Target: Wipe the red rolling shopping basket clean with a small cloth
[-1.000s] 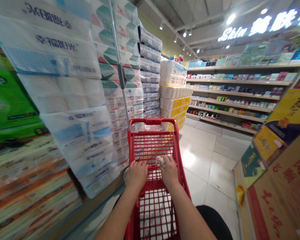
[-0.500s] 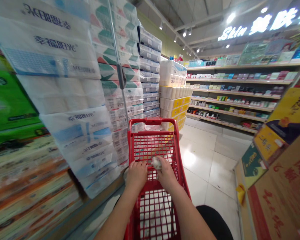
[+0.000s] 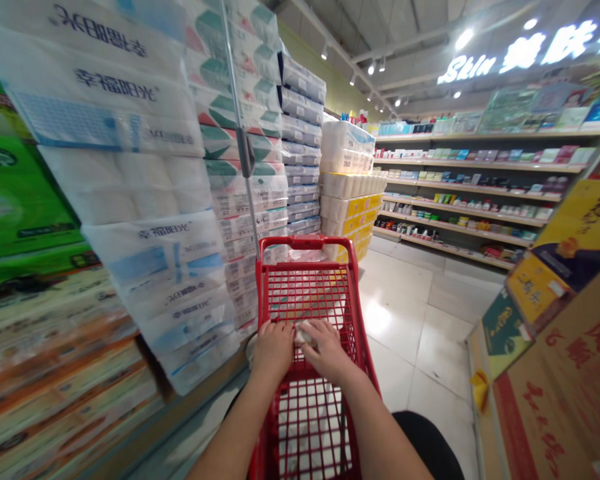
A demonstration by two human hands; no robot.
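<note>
A red shopping cart (image 3: 310, 265) with grid panels stands right in front of me. My left hand (image 3: 274, 347) lies on the left of its near crossbar, fingers curled over the bar. Beside it, my right hand (image 3: 326, 348) is closed on a crumpled white tissue (image 3: 304, 332). The tissue sits between the two hands, partly covered by the right fingers, close against the bar. Through the grid the floor is visible below.
Tall stacks of wrapped tissue packs (image 3: 155, 180) rise close on the left. Cartons (image 3: 555, 373) stand on the right. Ahead are toilet-roll packs (image 3: 353, 207) and shelves of small boxed goods (image 3: 470, 163). Pale floor tiles (image 3: 395, 307) run between them.
My right hand has shifted left toward my left hand, bringing the tissue lower against the bar, its fingers now lying further over the tissue. The left hand stays in place.
</note>
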